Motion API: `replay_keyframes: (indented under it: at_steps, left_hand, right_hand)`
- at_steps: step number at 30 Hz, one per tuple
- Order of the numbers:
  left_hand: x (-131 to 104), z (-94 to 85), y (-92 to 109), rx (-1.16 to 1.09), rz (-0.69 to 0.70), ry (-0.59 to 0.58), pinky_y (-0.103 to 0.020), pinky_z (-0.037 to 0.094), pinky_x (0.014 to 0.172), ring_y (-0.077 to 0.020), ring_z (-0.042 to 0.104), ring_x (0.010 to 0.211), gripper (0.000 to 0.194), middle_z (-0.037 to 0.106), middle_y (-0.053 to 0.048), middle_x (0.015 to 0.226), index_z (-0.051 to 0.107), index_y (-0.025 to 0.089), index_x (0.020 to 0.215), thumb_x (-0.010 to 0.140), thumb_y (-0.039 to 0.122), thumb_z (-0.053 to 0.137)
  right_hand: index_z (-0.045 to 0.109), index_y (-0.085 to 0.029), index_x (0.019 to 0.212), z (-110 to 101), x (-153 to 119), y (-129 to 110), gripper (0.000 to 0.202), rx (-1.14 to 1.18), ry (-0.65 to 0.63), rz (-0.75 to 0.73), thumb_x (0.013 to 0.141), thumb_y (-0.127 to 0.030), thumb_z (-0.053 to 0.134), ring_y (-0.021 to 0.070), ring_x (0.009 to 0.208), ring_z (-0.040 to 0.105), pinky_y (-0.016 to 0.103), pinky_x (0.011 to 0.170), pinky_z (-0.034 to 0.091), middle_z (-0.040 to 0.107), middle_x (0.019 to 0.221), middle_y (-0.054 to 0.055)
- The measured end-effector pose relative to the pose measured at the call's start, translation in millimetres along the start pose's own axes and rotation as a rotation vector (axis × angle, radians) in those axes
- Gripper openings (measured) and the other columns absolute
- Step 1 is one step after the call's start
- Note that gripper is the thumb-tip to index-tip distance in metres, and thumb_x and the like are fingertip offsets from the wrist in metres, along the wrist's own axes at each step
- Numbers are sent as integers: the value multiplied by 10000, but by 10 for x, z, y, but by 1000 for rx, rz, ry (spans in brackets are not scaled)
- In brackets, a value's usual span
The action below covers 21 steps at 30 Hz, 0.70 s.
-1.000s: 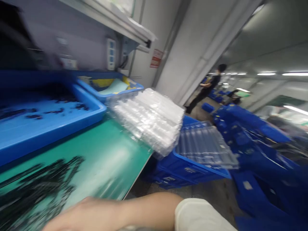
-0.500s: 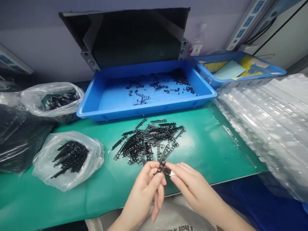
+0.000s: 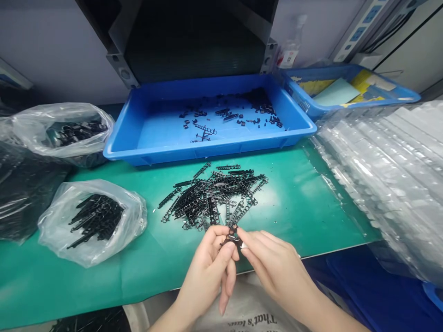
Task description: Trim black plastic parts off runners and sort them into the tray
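Observation:
Near the table's front edge, a small black plastic part with ring-like openings (image 3: pixel 233 234) is pinched between both of my hands. My left hand (image 3: pixel 212 263) grips its left side with thumb and fingertips. On the other side, the thumb and forefinger of my right hand (image 3: pixel 272 258) close on the part, and something small and white shows at the fingertips. Just beyond my hands lies a loose pile of black plastic strips (image 3: pixel 211 193) with rungs and rings. Most of the held part is hidden by my fingers.
Behind the pile stands a blue tray (image 3: pixel 148 154) with scattered black bits. Plastic bags (image 3: pixel 134 226) of black parts sit at left. Stacked clear plastic trays (image 3: pixel 391 161) occupy the right, below a blue basket (image 3: pixel 304 108) with papers. A bottle (image 3: pixel 290 50) stands behind.
The camera view has tipped downward a little, so the tray and pile appear nearer the top or slightly shifted. Both hands keep the black part, with my right fingers slightly shifted on it.

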<state>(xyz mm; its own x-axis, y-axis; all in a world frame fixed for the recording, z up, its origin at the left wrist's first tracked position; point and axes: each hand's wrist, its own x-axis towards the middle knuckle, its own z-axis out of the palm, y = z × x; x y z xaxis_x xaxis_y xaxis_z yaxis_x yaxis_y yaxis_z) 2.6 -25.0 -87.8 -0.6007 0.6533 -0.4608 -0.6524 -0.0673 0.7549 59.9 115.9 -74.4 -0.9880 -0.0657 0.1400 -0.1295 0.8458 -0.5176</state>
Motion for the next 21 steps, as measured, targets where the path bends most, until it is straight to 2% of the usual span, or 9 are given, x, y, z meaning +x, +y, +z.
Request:
replay_keyframes:
  at_steps: [6,11,16,18,21]
  left_hand:
    - [11,56,21,65,32,20,-62,175,203,14,288,204,176,454,104,532,374,205,886,858,374,415]
    - [7,92,-35,75,29,89,-74,189,193,12,284,210,249,447,106,567,365,218,881,818,442,454]
    - [8,96,-99,46,20,90,-105,211,216,-13,307,220,268,455,95,537,365,218,872,814,469,441]
    - [5,89,-85,55,55,147,-104,205,256,-5,274,254,262,438,94,523,384,212,886,812,451,462]
    - [-12,57,-35,72,133,301,-107,172,344,-7,213,345,274,303,107,483,432,194,880,788,437,520]
  right_hand:
    - [502,-138,1155,48,-22,-22,319,14,21,26,894,-191,326,160,688,570,267,552,446,635,834,57]
    - [516,-132,1144,99,-35,-47,325,-3,79,27,893,-181,315,156,658,577,261,534,441,634,810,61]
    - [501,-130,1162,105,-49,-25,339,0,89,22,900,-184,291,162,689,592,266,558,453,640,820,64]
    - [493,-155,1173,77,-37,40,330,8,43,39,900,-237,328,162,685,597,263,553,454,645,802,48]
    - [511,-184,1154,16,30,198,322,-42,-4,117,868,-298,417,178,738,616,268,586,462,660,867,46]
